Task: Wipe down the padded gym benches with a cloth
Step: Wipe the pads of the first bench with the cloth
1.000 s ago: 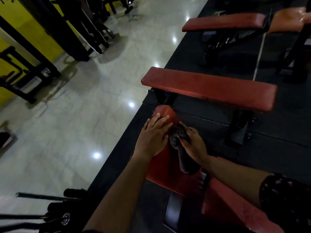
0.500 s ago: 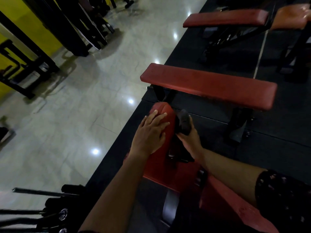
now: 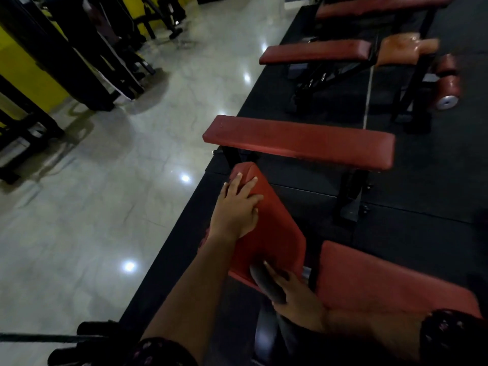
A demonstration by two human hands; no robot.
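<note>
A red padded bench seat [image 3: 274,228] tilts up in front of me, with its longer back pad [image 3: 383,281] to the right. My left hand [image 3: 237,210] rests flat on the seat's upper left part, fingers straight. My right hand [image 3: 295,294] presses a dark cloth [image 3: 266,283] against the seat's near lower edge. Its fingers lie over the cloth; how tightly they hold it is unclear.
A flat red bench [image 3: 301,141] stands just beyond, and more red benches [image 3: 317,52] sit further back on the black rubber mat [image 3: 422,196]. Glossy tiled floor [image 3: 105,194] lies to the left with black and yellow machines [image 3: 66,54]. A dark bar [image 3: 47,338] crosses bottom left.
My right hand has dragged the cloth down from the seat's top end to its near lower edge. My left hand stays on the upper part of the seat.
</note>
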